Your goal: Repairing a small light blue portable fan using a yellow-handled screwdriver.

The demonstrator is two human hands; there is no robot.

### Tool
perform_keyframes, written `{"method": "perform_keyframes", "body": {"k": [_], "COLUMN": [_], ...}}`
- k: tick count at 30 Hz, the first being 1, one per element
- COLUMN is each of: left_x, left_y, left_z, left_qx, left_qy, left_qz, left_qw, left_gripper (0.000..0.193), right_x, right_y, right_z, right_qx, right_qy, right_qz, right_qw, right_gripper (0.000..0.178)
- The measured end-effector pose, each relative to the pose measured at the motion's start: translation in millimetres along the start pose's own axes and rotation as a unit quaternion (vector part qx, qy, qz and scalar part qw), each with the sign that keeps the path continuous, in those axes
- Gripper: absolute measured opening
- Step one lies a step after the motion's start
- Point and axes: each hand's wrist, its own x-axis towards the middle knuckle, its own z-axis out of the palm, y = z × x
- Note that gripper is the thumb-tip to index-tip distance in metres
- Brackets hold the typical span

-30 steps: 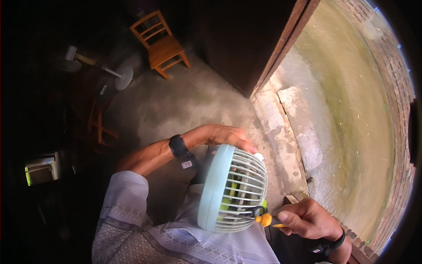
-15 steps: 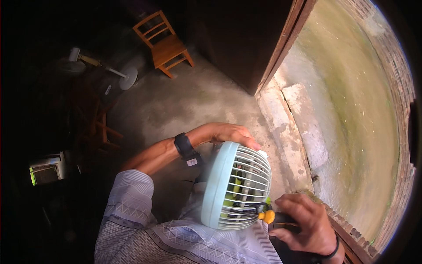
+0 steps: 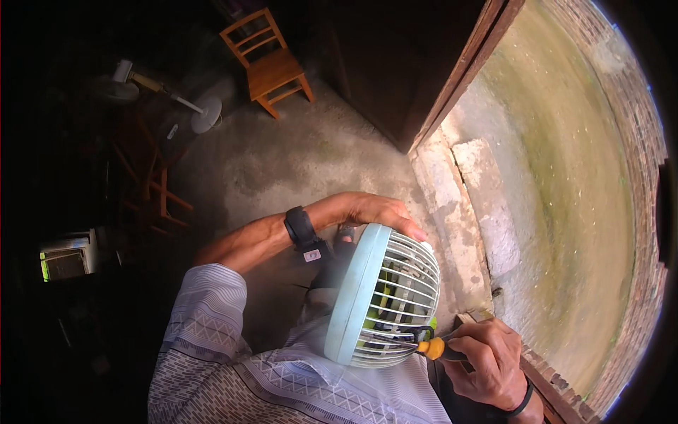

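Note:
A small fan with a pale blue rim (image 3: 359, 293) and a domed cage of white wires (image 3: 421, 274) is tilted on its side in front of my body. My left hand (image 3: 381, 210) grips its far edge, fingers curled over the top of the cage; some of them are hidden behind it. A screwdriver (image 3: 431, 348) with a yellow and dark handle points at the cage, its thin shaft passing between the wires. My right hand (image 3: 489, 364) is closed around the handle's end. Inside the cage, dark and yellow-green parts show, with the screwdriver's tip hard to make out among them.
A wooden chair (image 3: 275, 71) stands on the concrete floor (image 3: 282, 155) farther off. Left of it is a white stand fan (image 3: 205, 115), and dark wooden furniture (image 3: 162, 194) sits nearer in shadow. To the right, a stone doorstep (image 3: 487, 205) borders the doorway.
My right hand's fingers, spread loosely beside the screwdriver before, have closed around its handle. The small fan and my left hand have barely shifted.

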Motion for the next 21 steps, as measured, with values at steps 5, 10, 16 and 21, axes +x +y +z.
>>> {"method": "perform_keyframes", "body": {"k": [5,10,16,21], "left_x": [-2,-1,3,-9], "left_y": [6,22,47,49], "left_z": [1,6,19,29], "left_qx": [-0.004,0.055,0.148,0.124], "left_qy": [0.018,0.021,-0.011,0.048], "left_qz": [-0.003,0.004,0.004,0.032], "left_qw": [1.0,0.998,0.989,0.991], "left_gripper": [0.066,0.068,0.073,0.086], "right_x": [10,2,-8,-27], "right_y": [3,25,0,1], "right_z": [-20,-42,-38,-15], "right_qx": [0.133,0.262,0.268,0.292], "right_qy": [-0.046,-0.229,-0.175,-0.062], "right_qz": [0.092,0.237,0.13,0.081], "right_qw": [0.986,0.907,0.938,0.951], "right_gripper": [0.043,0.028,0.033,0.032]}}
